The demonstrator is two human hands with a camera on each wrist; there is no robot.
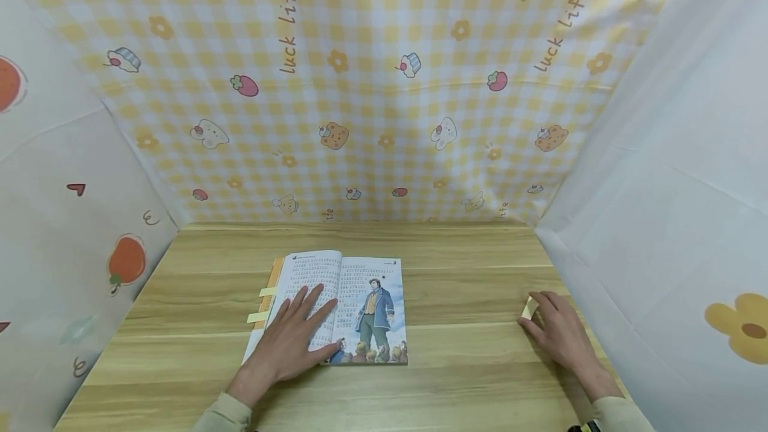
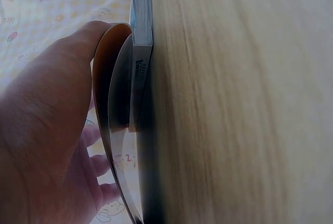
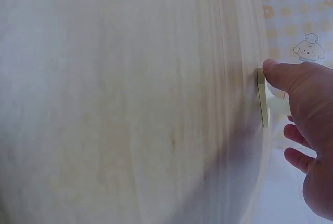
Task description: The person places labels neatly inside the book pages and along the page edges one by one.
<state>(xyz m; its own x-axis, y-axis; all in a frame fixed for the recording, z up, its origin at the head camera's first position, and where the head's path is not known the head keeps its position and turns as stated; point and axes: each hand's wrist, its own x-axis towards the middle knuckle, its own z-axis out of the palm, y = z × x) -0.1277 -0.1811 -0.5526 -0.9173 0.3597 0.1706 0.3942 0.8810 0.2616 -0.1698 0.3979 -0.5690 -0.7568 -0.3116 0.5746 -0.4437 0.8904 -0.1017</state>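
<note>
An open book lies on the wooden table, its right page showing a figure in a blue coat. My left hand rests flat on the left page, fingers spread; the left wrist view shows that hand against the curved pages beside the book's spine. Two pale yellow tabs stick out from the book's left side. Over at the table's right side, my right hand has its thumb and fingers on a small pale yellow pad. In the right wrist view, the thumb touches the pad.
The wooden table meets a yellow checked cloth at the back. White cloths hang at the left and right sides, the right one close to my right hand. A dark object shows at the right wrist.
</note>
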